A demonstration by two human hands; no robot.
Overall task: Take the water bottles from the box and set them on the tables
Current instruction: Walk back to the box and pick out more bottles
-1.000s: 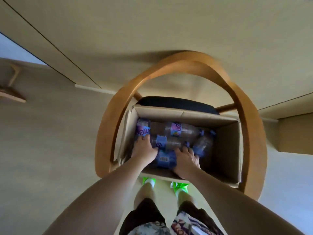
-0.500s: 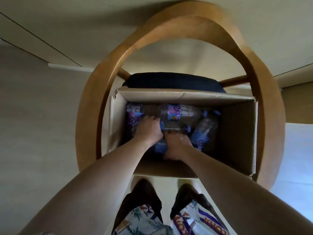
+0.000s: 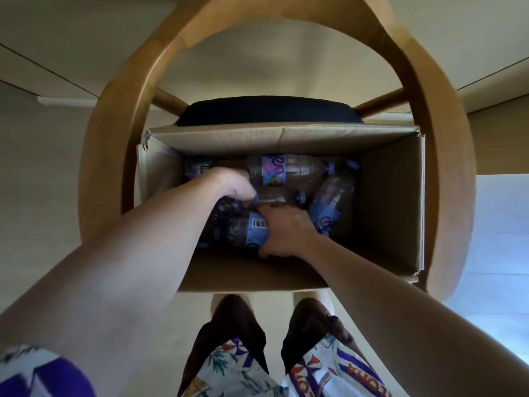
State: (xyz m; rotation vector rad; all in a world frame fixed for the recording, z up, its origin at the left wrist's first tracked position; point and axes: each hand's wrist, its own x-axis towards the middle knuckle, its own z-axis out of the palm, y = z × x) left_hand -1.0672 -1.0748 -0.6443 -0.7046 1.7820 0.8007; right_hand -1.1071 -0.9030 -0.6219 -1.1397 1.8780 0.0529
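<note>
Both hands are down inside the cardboard box [image 3: 386, 196], which sits on a wooden chair [image 3: 108, 156] with a dark seat cushion [image 3: 266, 110]. Left hand [image 3: 232, 186] has its grip curled over a water bottle [image 3: 226, 209] near the left wall, while the right hand [image 3: 286, 227] wraps its grip around the labelled bottle [image 3: 243, 229] with the barcode closest to me. Another bottle [image 3: 286, 173] lies flat along the far wall and one more [image 3: 332, 202] leans on the right, all still in the box.
</note>
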